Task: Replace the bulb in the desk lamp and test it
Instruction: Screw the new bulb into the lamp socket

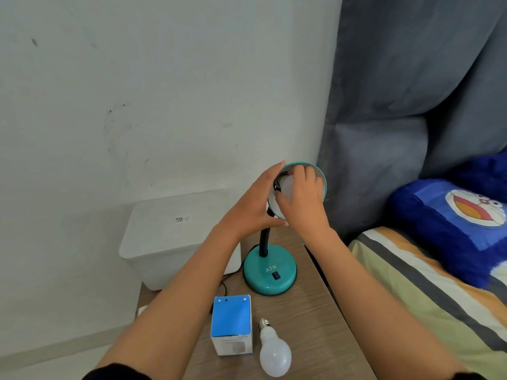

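A teal desk lamp stands on a wooden bedside table [310, 319], its round base [270, 272] carrying a black switch. Its shade [321, 176] is tipped up toward me. My left hand [252, 204] grips the back of the shade near the black gooseneck. My right hand [301, 196] reaches inside the shade, fingers wrapped around a white bulb [286, 187] seated at the socket. A second white bulb [274, 349] lies loose on the table, screw base pointing away from me. A blue and white bulb box [231, 325] stands beside that bulb.
A white lidded plastic bin [175, 237] sits left of the table against the wall. A bed with a striped sheet [428, 292] and a blue cartoon pillow [461, 223] lies to the right. A grey padded headboard [397, 105] rises behind the lamp. The lamp's black cord [223, 289] trails off the table's left edge.
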### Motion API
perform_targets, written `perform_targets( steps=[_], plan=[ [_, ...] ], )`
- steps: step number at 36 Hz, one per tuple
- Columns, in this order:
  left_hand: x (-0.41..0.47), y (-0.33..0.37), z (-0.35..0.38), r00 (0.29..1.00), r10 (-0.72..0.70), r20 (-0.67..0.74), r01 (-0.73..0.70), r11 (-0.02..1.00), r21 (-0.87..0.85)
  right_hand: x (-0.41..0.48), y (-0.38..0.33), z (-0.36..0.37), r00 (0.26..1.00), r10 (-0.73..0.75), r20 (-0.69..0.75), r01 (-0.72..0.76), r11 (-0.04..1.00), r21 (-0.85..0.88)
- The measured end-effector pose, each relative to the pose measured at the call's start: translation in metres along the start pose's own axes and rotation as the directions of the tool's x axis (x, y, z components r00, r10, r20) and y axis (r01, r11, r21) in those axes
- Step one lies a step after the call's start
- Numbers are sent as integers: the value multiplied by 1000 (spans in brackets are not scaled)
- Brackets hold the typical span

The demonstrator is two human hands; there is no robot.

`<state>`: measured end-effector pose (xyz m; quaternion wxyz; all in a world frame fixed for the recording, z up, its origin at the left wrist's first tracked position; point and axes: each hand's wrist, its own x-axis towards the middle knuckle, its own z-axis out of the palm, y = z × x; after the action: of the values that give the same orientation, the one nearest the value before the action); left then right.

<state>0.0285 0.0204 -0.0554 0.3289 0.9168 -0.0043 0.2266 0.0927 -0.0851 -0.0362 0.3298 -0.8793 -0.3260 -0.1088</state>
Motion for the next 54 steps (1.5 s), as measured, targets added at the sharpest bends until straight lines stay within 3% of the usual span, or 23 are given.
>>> perform_targets(
  steps=[3,11,16,21,28,34,39,47,54],
  plan=[
    [-1,0,-1,1000,-5,-3,5,1000,-10,-2,2,0,998,-51,21,51,999,-5],
    [-2,0,-1,1000,-31,0,31,999,-33,-12,8,-7,1000,-15,-23,21,968,251],
    [-1,2,-1,1000,-19,10,19,1000,-16,-15,4,-9,998,54,11,-55,980,191],
    [-1,1,0,1000,-11,-9,11,1000,-7,-17,7,-3,996,32,79,-55,949,312],
    [-1,1,0,1000,-20,1,20,1000,3,-12,6,-5,975,171,140,-208,925,319],
    [0,1,2,1000,-7,-3,7,1000,7,-12,10,-10,975,103,196,-169,920,353],
    [0,0,2,1000,-6,-8,6,1000,4,-13,7,-15,984,99,147,-143,932,333],
    [0,-1,0,1000,13,-4,-13,999,32,2,6,-20,932,339,129,-362,858,363],
    [-2,0,0,1000,3,-13,-3,1000,13,-9,3,-16,964,255,72,-262,878,400]
  ],
)
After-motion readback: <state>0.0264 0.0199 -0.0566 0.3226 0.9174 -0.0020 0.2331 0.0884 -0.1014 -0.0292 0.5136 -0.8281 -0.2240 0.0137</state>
